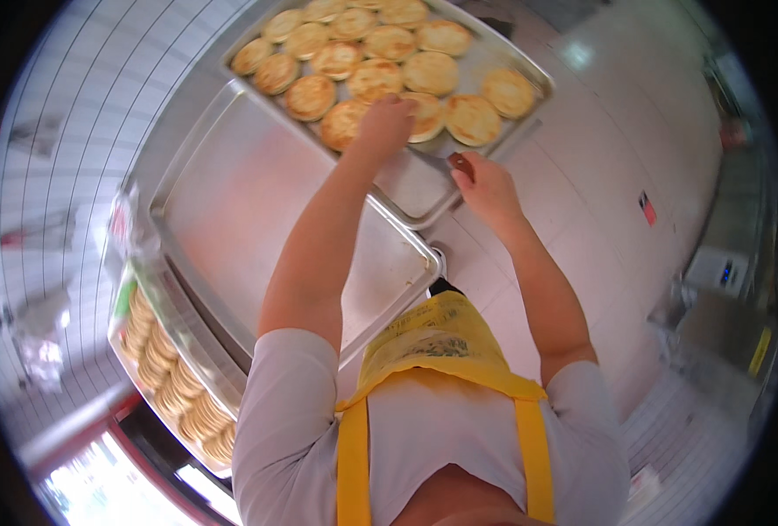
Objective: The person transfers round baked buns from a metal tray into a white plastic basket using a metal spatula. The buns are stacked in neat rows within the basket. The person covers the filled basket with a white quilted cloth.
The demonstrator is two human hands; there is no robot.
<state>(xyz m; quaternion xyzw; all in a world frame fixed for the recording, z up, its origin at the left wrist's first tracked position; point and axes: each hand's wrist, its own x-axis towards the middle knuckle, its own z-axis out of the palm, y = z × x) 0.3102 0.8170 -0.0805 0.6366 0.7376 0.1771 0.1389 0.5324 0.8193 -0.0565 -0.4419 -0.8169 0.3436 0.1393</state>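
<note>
Browned round flatbreads (375,80) lie in rows on a metal baking tray (407,187), whose near corner is bare. My left hand (389,121) reaches over the tray's near edge, its fingers touching or just above a flatbread (426,118); whether it grips one is hidden. At the tray's right side, my right hand (491,187) holds a scraper by its brown handle (461,167). The scraper's metal blade (428,159) points left, low over the bare corner and close to the front flatbreads. Under my left forearm is a second large metal tray (251,191).
At lower left stands a box (178,388) with stacked round pale pieces inside, beside a plastic bag (132,220). Tiled floor (579,217) lies to the right, with a small red and black item (647,209) on it. A white device with blue lights (717,271) sits far right.
</note>
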